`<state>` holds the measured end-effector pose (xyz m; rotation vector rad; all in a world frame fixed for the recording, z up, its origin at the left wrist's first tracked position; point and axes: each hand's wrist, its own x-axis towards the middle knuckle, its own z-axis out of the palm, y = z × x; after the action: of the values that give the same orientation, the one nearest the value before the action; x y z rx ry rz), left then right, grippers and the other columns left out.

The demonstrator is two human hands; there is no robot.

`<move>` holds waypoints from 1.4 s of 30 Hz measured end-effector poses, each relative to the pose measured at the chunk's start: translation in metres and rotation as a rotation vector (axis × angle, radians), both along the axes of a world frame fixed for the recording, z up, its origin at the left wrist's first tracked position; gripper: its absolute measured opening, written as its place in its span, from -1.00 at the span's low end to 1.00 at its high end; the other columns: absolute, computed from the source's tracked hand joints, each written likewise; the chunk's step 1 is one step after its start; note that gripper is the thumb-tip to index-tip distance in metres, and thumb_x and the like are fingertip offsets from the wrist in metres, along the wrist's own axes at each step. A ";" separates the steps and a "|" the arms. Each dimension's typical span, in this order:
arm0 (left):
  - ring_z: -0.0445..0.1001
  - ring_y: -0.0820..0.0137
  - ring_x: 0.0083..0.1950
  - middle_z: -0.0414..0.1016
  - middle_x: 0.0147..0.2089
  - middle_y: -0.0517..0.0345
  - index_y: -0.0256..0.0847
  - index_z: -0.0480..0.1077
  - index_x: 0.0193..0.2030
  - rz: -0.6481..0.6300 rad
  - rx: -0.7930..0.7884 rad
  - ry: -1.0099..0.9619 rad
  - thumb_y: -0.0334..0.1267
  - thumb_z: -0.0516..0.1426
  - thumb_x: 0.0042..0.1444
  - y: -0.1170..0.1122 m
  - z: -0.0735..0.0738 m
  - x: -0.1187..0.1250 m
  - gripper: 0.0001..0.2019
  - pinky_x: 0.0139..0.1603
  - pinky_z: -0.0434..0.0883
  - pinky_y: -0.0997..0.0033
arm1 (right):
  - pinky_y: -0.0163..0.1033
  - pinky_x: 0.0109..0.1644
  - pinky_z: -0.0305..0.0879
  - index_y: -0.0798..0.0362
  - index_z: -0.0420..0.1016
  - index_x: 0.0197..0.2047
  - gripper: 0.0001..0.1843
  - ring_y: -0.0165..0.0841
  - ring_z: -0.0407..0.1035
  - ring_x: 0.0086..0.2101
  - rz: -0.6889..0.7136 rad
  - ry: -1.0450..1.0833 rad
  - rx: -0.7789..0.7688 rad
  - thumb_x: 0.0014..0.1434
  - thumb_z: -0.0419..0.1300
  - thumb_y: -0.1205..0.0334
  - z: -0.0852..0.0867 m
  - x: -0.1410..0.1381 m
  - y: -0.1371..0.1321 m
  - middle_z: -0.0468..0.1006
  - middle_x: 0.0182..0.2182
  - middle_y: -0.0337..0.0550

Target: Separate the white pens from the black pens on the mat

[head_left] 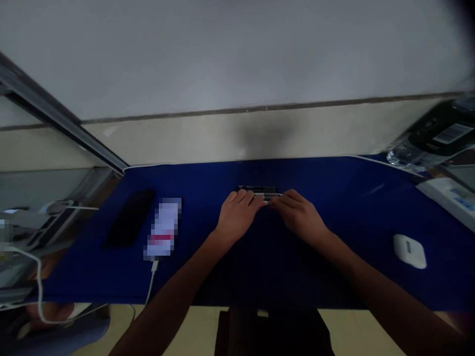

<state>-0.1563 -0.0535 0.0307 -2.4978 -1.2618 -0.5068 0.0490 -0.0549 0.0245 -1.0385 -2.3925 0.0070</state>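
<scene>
Hands meet at the middle of the blue desk mat [334, 207]. Left hand [237, 213]: fingers curled narrow, tips on the dark pens [260, 190], which lie side by side at the mat's far middle. Right hand [299, 213]: fingers likewise narrow, tips touching the pens; gripped or only touched, cannot tell. Left of the hands lie a black phone [129, 217] and a second phone [163, 228], on a white cable [151, 279]. White earbud case [409, 250] lies well to the right.

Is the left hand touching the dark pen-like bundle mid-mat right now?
Touching. Head view: the left hand lays its fingertips over the dark pen-like bundle, with no blue mat showing between.
</scene>
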 end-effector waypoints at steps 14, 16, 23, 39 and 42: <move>0.38 0.26 -0.21 0.51 -0.28 0.07 -0.21 0.40 -0.22 0.052 -0.116 -0.141 -0.17 -0.11 0.41 0.004 -0.010 0.001 -0.68 -0.23 0.21 0.24 | -0.14 -0.21 0.30 0.04 0.54 -0.18 -0.77 -0.24 0.36 -0.28 -0.113 0.181 -0.033 0.32 0.12 0.11 -0.002 0.002 0.005 0.56 -0.36 -0.08; 0.37 0.25 -0.18 0.50 -0.27 0.06 -0.21 0.39 -0.21 0.040 -0.122 -0.130 -0.17 -0.11 0.41 0.005 -0.011 0.000 -0.69 -0.21 0.21 0.24 | -0.18 -0.29 0.30 0.04 0.52 -0.30 -0.72 -0.28 0.36 -0.36 -0.114 0.273 -0.162 0.33 0.10 0.08 -0.002 0.003 0.006 0.53 -0.44 -0.13; 0.35 0.26 -0.20 0.49 -0.26 0.06 -0.25 0.38 -0.17 0.014 -0.117 -0.086 -0.24 -0.12 0.42 0.007 -0.017 -0.002 -0.71 -0.21 0.21 0.25 | -0.25 -0.32 0.33 0.00 0.47 -0.19 -0.87 -0.34 0.42 -0.36 -0.150 0.458 -0.392 0.19 0.25 0.17 -0.006 0.003 0.006 0.53 -0.30 -0.16; 0.38 0.22 -0.11 0.50 -0.15 0.05 -0.23 0.36 -0.12 0.019 -0.218 -0.115 -0.10 -0.07 0.39 0.003 -0.012 0.002 -0.71 -0.13 0.28 0.23 | -0.17 -0.02 0.34 -0.05 0.45 0.04 -0.65 -0.27 0.43 -0.11 -0.020 0.536 -0.402 0.16 0.25 0.30 0.000 0.002 0.005 0.55 -0.14 -0.15; 0.39 0.21 -0.08 0.50 -0.13 0.03 -0.23 0.36 -0.11 0.011 -0.238 -0.131 -0.07 -0.05 0.37 0.002 -0.011 0.003 -0.71 -0.11 0.29 0.23 | -0.19 -0.09 0.36 -0.05 0.45 0.03 -0.70 -0.28 0.45 -0.15 -0.031 0.522 -0.446 0.21 0.22 0.21 0.002 0.002 0.003 0.56 -0.18 -0.16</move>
<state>-0.1534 -0.0517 0.0200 -2.6874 -1.4622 -0.5553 0.0505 -0.0514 0.0265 -1.0980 -1.9297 0.7374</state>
